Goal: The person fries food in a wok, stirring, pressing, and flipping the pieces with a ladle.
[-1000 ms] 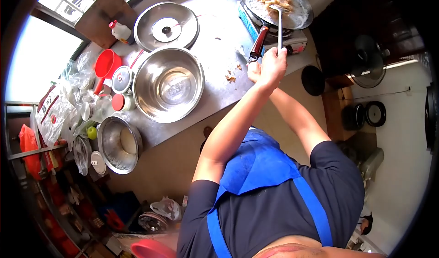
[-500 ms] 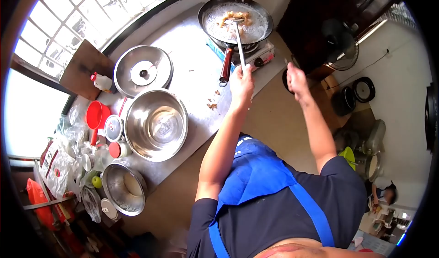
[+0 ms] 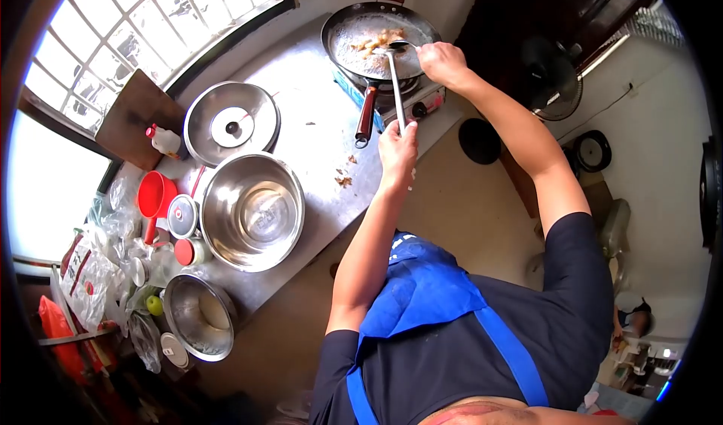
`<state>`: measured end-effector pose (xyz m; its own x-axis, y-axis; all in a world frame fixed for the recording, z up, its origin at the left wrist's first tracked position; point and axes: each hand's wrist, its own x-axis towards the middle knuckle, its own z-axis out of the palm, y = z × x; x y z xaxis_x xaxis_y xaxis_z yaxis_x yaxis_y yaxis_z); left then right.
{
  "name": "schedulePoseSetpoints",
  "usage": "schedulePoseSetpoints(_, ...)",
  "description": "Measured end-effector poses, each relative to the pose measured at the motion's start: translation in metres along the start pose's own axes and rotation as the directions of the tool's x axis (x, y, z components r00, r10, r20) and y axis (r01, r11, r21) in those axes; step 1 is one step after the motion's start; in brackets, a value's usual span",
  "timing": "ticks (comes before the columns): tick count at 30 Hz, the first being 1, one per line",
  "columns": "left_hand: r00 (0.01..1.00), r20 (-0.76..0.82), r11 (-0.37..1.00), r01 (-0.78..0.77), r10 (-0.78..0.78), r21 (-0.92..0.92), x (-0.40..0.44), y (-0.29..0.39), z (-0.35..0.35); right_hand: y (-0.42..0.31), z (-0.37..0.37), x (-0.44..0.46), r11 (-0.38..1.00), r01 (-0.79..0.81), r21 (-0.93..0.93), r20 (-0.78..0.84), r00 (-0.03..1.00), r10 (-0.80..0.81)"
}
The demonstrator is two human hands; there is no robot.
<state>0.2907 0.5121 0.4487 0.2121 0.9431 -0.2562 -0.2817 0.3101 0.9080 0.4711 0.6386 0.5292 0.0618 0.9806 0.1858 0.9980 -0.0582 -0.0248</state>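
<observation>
A wok (image 3: 340, 57) with bubbling oil sits on a portable gas stove (image 3: 433, 97), and browned food pieces (image 3: 369, 42) lie in the oil. My left hand (image 3: 398, 152) is closed round the handle of a long metal cooking utensil (image 3: 396, 86), which reaches into the wok; its head is partly hidden among the food. Above the wok's right rim, my right hand (image 3: 443, 63) grips a spoon (image 3: 399, 44) whose bowl is over the food, close to the utensil's head. The wok's brown wooden handle (image 3: 366, 112) points toward me.
A large steel bowl (image 3: 290, 221), a wide steel basin (image 3: 252, 146) and a smaller bowl (image 3: 177, 312) stand to the left. Near them are a red dipper (image 3: 154, 195), a red-lidded jar (image 3: 185, 252) and plastic bags (image 3: 86, 282). Crumbs (image 3: 343, 179) lie on the metal table (image 3: 324, 191).
My right hand has moved up and left from beside the stove to the wok, bringing the spoon over the food. The left hand stays about where it was, still holding the utensil.
</observation>
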Motion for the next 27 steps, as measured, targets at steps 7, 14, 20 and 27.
schedulePoseSetpoints(7, 0.999, 0.039, 1.0, -0.008, 0.009, -0.004, -0.001, -0.013, 0.005, -0.003, 0.023, 0.023, 0.972, 0.094, -0.215, 0.024, 0.996, -0.091)
schedulePoseSetpoints(14, 0.998, 0.059, 0.997, 0.041, -0.037, -0.062, 0.0, -0.008, -0.001, 0.019, 0.029, 0.038, 0.992, -0.092, 0.084, -0.04, 0.995, 0.096)
schedulePoseSetpoints(20, 1.0, 0.017, 1.0, 0.025, -0.024, -0.02, 0.002, -0.007, 0.006, 0.028, 0.005, 0.014, 0.965, 0.197, -0.172, -0.057, 0.976, -0.209)
schedulePoseSetpoints(27, 0.996, 0.083, 0.999, 0.023, -0.02, -0.031, -0.004, -0.009, 0.008, 0.02, 0.018, 0.014, 0.906, 0.232, -0.355, -0.072, 0.959, -0.274)
